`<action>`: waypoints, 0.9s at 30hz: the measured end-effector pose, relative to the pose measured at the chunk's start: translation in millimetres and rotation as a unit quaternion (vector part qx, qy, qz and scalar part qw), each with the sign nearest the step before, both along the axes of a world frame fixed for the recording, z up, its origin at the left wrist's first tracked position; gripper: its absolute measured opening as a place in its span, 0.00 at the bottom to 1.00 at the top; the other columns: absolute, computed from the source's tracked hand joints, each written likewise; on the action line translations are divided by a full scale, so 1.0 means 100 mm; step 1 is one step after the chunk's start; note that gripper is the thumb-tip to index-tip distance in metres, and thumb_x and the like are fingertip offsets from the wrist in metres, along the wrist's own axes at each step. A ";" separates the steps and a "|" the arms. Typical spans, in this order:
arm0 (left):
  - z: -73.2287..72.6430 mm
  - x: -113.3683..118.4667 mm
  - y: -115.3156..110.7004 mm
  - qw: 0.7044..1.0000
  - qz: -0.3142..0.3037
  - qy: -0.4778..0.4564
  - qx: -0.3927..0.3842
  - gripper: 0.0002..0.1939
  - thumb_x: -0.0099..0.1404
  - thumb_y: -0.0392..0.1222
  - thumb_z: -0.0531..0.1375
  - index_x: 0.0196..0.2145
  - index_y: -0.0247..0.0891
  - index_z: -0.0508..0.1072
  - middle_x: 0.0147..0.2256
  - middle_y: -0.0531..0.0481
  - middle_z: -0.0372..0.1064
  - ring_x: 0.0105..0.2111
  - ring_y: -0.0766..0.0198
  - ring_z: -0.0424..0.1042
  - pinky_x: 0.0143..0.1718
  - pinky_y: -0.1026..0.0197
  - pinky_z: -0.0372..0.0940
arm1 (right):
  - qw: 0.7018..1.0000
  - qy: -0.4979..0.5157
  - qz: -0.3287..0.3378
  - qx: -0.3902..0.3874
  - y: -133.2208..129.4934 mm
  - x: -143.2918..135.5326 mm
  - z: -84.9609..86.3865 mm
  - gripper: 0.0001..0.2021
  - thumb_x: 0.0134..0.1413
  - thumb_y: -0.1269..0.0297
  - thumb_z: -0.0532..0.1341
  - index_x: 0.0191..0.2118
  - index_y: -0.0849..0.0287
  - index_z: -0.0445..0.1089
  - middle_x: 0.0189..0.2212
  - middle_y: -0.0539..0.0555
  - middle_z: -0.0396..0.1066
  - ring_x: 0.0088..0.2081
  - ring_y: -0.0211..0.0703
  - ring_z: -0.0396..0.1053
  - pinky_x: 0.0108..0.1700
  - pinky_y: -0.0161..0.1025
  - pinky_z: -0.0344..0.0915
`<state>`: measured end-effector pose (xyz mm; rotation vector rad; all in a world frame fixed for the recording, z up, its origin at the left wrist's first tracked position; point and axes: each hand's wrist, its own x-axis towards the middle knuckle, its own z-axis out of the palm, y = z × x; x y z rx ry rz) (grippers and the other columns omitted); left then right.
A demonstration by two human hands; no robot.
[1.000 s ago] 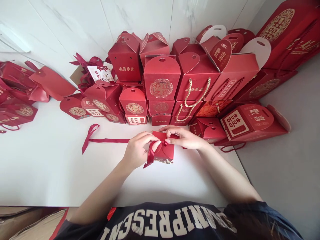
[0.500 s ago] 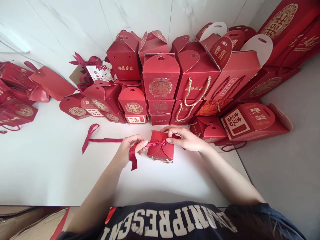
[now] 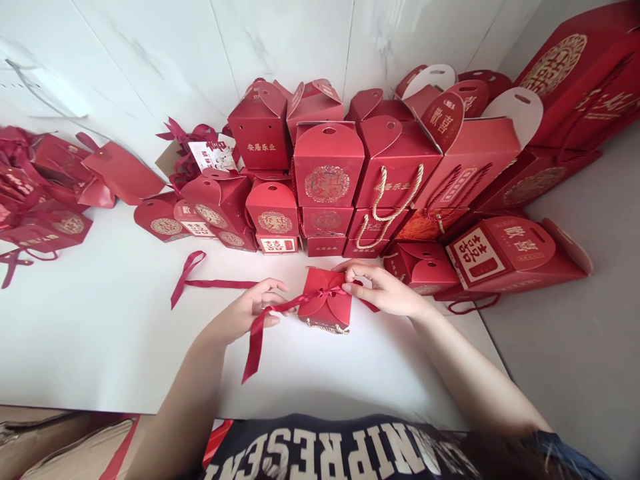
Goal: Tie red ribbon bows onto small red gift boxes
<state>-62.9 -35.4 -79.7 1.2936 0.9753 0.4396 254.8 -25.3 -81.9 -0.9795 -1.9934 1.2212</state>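
Box point(image 3: 327, 315) on table point(image 3: 125, 340), ribbon point(image 3: 255, 343) knotted on its top, cord point(image 3: 327, 329) along its near side. Left hand point(image 3: 253, 308) left of box, fingers parted and curved, ribbon crossing by them; can't tell if touching. Right hand point(image 3: 383, 291) at box's right edge, thumb and finger pinching ribbon. Strip point(image 3: 220, 284) left of box, stacks point(image 3: 327, 170) behind box.

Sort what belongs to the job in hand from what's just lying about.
In use, it seems:
- small red gift box
- satin ribbon on its top, right hand pinching it

Lying about:
- stacked red gift boxes behind
- red boxes at far left
- loose ribbon strip, perhaps spare
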 end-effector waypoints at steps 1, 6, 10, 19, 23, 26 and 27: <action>0.01 -0.05 0.03 1.000 -0.021 0.013 0.000 0.26 0.58 0.36 0.63 0.53 0.43 0.63 0.44 0.44 0.75 0.42 0.58 0.75 0.43 0.57 0.68 | 1.000 -0.006 0.001 -0.002 -0.01 0.00 0.02 0.12 0.64 0.58 0.57 0.30 0.57 0.63 0.50 0.57 0.70 0.51 0.47 0.68 0.56 0.45 0.60; 0.10 0.01 0.12 0.999 -0.021 0.050 -0.008 0.19 0.67 0.45 0.51 0.54 0.39 0.66 0.46 0.43 0.75 0.52 0.53 0.70 0.57 0.51 0.57 | 1.000 -0.027 -0.014 0.000 -0.03 -0.04 0.10 0.14 0.65 0.55 0.56 0.30 0.58 0.67 0.51 0.57 0.69 0.53 0.47 0.67 0.57 0.44 0.59; 0.15 0.37 0.09 0.990 -0.024 0.104 0.089 0.19 0.68 0.57 0.52 0.38 0.38 0.70 0.39 0.48 0.70 0.41 0.57 0.70 0.48 0.55 0.62 | 0.999 -0.042 -0.016 0.024 -0.02 -0.10 0.08 0.13 0.63 0.57 0.59 0.29 0.58 0.66 0.51 0.57 0.70 0.50 0.47 0.69 0.54 0.43 0.60; 0.15 0.58 0.05 0.985 -0.053 0.121 0.113 0.20 0.63 0.55 0.58 0.24 0.36 0.63 0.26 0.55 0.59 0.28 0.67 0.61 0.32 0.63 0.58 | 0.998 -0.041 -0.018 0.045 -0.02 -0.06 0.09 0.12 0.65 0.59 0.56 0.31 0.58 0.67 0.45 0.56 0.71 0.47 0.45 0.69 0.52 0.42 0.62; 0.16 0.59 -0.01 0.985 -0.027 0.122 0.117 0.18 0.65 0.56 0.57 0.29 0.37 0.65 0.27 0.55 0.63 0.28 0.66 0.64 0.32 0.64 0.58 | 0.990 -0.080 -0.058 0.096 -0.04 0.04 0.12 0.10 0.63 0.58 0.59 0.33 0.57 0.69 0.43 0.56 0.68 0.46 0.44 0.68 0.52 0.42 0.61; 0.18 0.62 -0.08 0.976 -0.048 0.170 0.127 0.19 0.63 0.57 0.58 0.29 0.37 0.68 0.28 0.53 0.68 0.30 0.64 0.67 0.33 0.63 0.59 | 0.984 -0.138 -0.076 0.086 -0.06 0.09 0.15 0.13 0.63 0.56 0.58 0.30 0.57 0.67 0.32 0.51 0.67 0.33 0.39 0.65 0.39 0.38 0.61; 0.20 0.63 -0.11 0.972 -0.058 0.182 0.134 0.20 0.63 0.57 0.59 0.27 0.37 0.67 0.28 0.53 0.67 0.30 0.64 0.67 0.32 0.63 0.59 | 0.983 -0.156 -0.072 0.067 -0.07 0.09 0.17 0.15 0.63 0.54 0.57 0.28 0.58 0.66 0.28 0.50 0.65 0.30 0.38 0.63 0.36 0.37 0.59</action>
